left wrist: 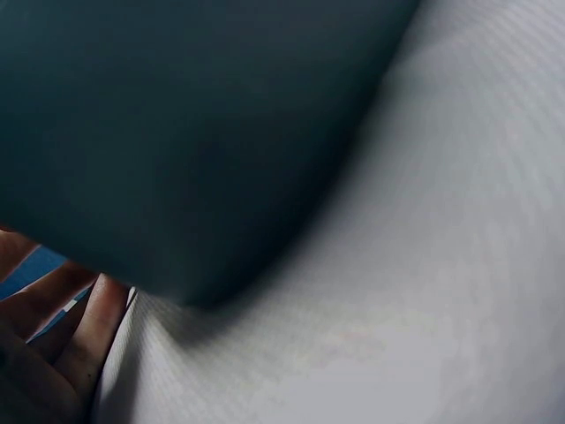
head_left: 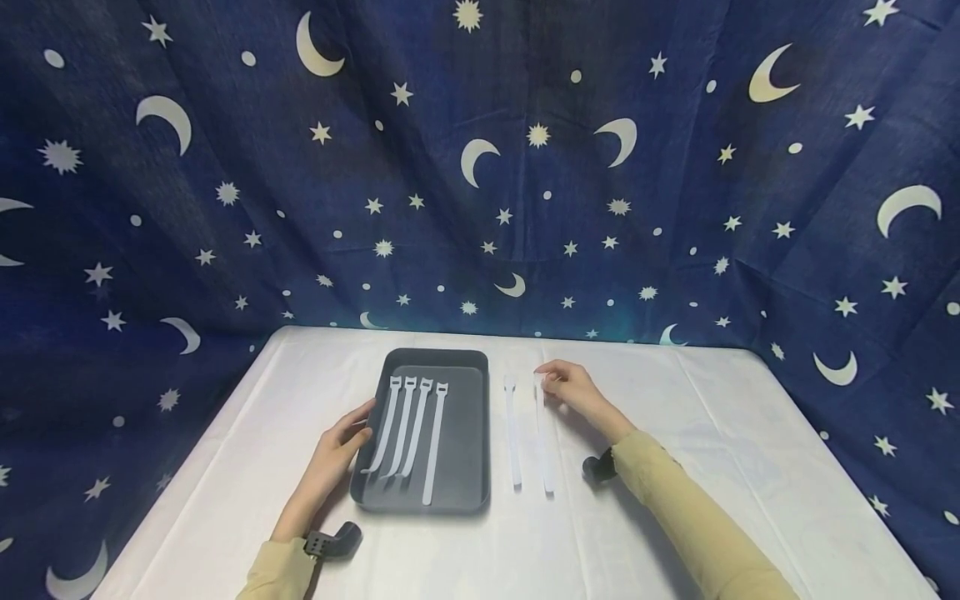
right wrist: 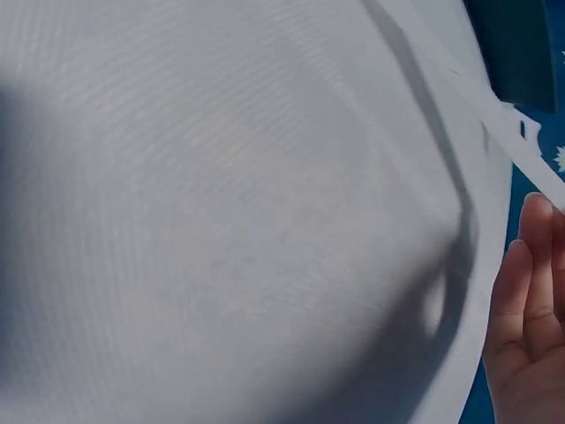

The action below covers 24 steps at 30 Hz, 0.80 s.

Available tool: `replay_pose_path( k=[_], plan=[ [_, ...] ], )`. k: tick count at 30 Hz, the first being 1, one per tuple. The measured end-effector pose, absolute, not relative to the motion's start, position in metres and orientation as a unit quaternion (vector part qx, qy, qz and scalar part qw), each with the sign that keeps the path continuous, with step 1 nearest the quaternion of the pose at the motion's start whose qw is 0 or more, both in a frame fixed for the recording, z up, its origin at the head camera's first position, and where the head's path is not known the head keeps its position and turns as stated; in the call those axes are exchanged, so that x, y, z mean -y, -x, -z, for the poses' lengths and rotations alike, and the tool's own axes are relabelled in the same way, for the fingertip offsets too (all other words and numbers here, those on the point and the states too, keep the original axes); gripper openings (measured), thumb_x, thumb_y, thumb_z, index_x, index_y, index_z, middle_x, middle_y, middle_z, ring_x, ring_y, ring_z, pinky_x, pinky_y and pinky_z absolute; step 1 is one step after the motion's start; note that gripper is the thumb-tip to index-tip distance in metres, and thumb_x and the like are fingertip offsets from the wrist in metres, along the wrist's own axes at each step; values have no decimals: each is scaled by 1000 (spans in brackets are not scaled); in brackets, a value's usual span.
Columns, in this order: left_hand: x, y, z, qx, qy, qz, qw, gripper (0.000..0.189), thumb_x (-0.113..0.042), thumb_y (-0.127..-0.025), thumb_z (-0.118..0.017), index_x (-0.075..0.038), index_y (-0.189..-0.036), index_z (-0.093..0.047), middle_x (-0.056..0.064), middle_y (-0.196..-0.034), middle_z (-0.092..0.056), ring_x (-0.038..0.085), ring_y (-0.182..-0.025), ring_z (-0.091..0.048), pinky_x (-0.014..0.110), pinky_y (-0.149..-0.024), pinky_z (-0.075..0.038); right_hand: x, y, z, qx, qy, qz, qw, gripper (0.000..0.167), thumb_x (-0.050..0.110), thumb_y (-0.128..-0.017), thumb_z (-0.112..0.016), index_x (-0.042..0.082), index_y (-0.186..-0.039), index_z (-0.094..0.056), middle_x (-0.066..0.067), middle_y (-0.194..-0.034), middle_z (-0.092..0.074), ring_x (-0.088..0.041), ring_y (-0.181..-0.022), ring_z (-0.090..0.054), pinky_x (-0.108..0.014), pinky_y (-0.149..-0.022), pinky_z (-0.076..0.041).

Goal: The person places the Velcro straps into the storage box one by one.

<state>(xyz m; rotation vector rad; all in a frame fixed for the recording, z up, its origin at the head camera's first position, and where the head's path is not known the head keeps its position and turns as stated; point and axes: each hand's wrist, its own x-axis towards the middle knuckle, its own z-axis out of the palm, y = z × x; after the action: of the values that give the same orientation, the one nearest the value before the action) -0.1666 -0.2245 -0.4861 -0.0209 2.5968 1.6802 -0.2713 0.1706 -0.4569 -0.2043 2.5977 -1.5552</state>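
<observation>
A dark grey tray [head_left: 463,450] stands on the table with several white strap-style cable ties [head_left: 400,429] lying side by side in it, slotted heads at the far end. My left hand [head_left: 330,454] holds the tray's left side, thumb at the rim; in the left wrist view, fingers [left wrist: 101,322] show by its outer wall. To the right of the tray, my right hand [head_left: 576,392] pinches another white cable tie [head_left: 543,442] near its head, which the fingertips partly hide. Between that one and the tray lies one more tie [head_left: 512,437].
A white cloth [head_left: 720,500] covers the table. Behind it hangs a dark blue curtain [head_left: 420,183] with moons and stars. Black wrist cameras sit on the left wrist [head_left: 333,542] and the right wrist [head_left: 597,468].
</observation>
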Motion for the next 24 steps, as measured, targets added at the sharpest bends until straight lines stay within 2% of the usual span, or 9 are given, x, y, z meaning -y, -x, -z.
replay_pose_path(
  k=[14, 24],
  plan=[
    [224, 169, 491, -844, 2, -536, 7, 50, -19, -97, -50, -21, -146, -41, 11, -153, -40, 39, -137, -42, 60, -112, -34, -174, 260, 436, -837, 103, 537, 32, 28, -3, -89, -55, -9, -116, -60, -18, -84, -66, -10, -66, -61, -35, -67, -59],
    [226, 169, 492, -841, -4, -540, 8, 49, -18, -98, -50, -21, -146, -41, 11, -153, -40, 39, -137, -42, 60, -113, -34, -177, 250, 427, -831, 78, 550, 32, 29, 0, -89, -57, -5, -118, -61, -5, -82, -64, -11, -68, -62, -39, -72, -60]
  ],
)
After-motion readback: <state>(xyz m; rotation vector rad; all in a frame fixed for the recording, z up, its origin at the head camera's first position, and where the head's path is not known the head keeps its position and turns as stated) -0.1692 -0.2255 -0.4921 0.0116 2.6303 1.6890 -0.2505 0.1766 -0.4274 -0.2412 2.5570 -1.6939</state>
